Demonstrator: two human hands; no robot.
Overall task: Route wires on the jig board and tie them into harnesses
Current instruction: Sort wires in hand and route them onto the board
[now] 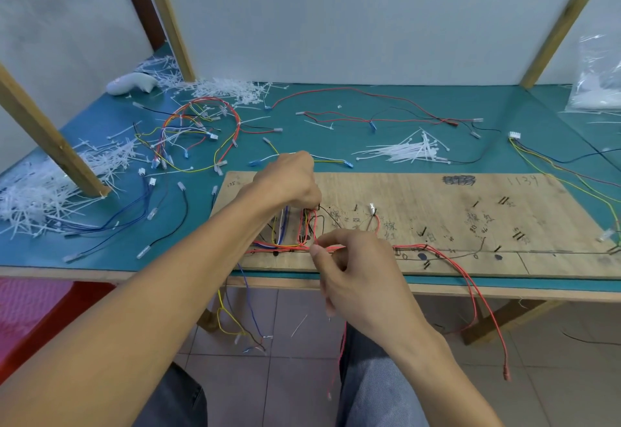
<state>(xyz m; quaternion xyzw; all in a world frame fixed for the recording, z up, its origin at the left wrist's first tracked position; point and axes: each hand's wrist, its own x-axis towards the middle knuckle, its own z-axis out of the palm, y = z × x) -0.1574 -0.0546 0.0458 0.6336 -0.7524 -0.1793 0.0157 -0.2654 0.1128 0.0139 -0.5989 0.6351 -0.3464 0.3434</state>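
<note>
- The person's left hand point(289, 181) is reaching across the jig board point(437, 198), its fingers curling down onto the top of a wire loop point(306, 230).
- The right hand point(363, 275) is pinching the red wires point(416, 247) that are running along the board's near edge.
- Two red ends are hanging off the worktop point(336, 142) toward the floor.
- White cable ties point(410, 151) are lying heaped just beyond the board.

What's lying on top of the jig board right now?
On the jig board: a red wire bundle along its front edge, coloured wire loops near its left end, handwritten marks. The left hand hides the loops' top; the right hand pinches the bundle, covering that stretch.
</note>
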